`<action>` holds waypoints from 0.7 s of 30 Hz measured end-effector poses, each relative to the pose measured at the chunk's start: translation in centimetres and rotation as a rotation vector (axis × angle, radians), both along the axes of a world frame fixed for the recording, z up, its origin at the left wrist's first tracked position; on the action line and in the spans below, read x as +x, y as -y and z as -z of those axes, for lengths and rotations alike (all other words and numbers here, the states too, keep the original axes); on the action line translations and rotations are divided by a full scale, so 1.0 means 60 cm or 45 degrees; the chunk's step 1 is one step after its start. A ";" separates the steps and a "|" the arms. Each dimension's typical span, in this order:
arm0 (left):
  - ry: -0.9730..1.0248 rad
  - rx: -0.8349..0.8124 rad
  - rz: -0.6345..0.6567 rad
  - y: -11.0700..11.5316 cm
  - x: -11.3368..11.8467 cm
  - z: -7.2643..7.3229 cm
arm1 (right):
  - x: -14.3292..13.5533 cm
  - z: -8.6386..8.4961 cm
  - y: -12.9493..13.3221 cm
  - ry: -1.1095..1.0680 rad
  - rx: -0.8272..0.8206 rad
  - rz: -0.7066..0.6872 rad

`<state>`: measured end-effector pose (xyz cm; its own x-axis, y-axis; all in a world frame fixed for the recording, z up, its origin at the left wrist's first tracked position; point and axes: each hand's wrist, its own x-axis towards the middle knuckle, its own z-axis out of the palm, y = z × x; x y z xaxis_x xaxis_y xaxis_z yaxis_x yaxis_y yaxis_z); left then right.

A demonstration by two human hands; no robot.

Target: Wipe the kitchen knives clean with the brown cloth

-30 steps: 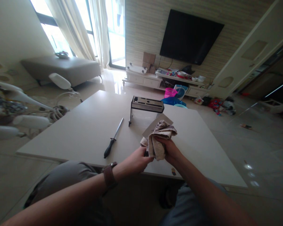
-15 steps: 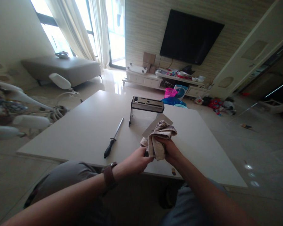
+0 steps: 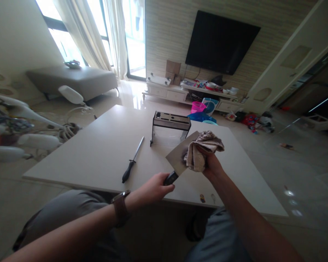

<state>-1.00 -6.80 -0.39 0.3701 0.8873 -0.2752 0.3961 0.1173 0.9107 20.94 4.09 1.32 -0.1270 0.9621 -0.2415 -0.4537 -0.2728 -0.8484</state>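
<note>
My left hand (image 3: 160,187) is closed round the black handle of a cleaver (image 3: 177,154), whose wide metal blade points up and away to the right. In my right hand (image 3: 213,165) is a bunched, brown-and-beige cloth (image 3: 199,154), pressed against the right part of the blade. The cloth covers some of the blade and most of my right fingers. To the left on the white table (image 3: 98,145) lies a sharpening steel (image 3: 132,162) with a black handle. A knife block (image 3: 171,122) with a slotted top and clear sides stands beyond the cleaver.
Small stickers (image 3: 202,198) mark the table's near edge. Past the far edge are a pink basket (image 3: 198,107) and blue plastic items on the floor. A white lamp with several arms (image 3: 38,142) stands left of the table. A TV cabinet (image 3: 166,94) lines the wall.
My right hand and the cloth have moved right and slightly up, away from the cleaver's handle. More of the blade and the black handle now show. My left hand has barely shifted.
</note>
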 end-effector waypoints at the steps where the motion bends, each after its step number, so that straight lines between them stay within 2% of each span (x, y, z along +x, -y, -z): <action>1: -0.003 0.002 0.006 0.003 -0.005 0.003 | 0.005 -0.003 -0.004 -0.011 0.010 0.008; 8: -0.037 -0.003 -0.004 0.021 -0.020 0.010 | 0.005 -0.002 -0.004 -0.058 0.076 0.057; 16: -0.065 -0.064 -0.006 0.016 -0.008 0.008 | -0.007 0.011 -0.001 -0.046 -0.092 0.052; 21: -0.018 -0.093 0.002 0.018 -0.004 0.003 | -0.010 0.010 0.007 -0.030 -0.089 0.000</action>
<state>-1.23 -7.90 -0.59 0.3673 0.8640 -0.3444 0.4093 0.1823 0.8940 20.35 3.69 0.71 -0.1338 0.9430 -0.3047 -0.4736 -0.3309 -0.8162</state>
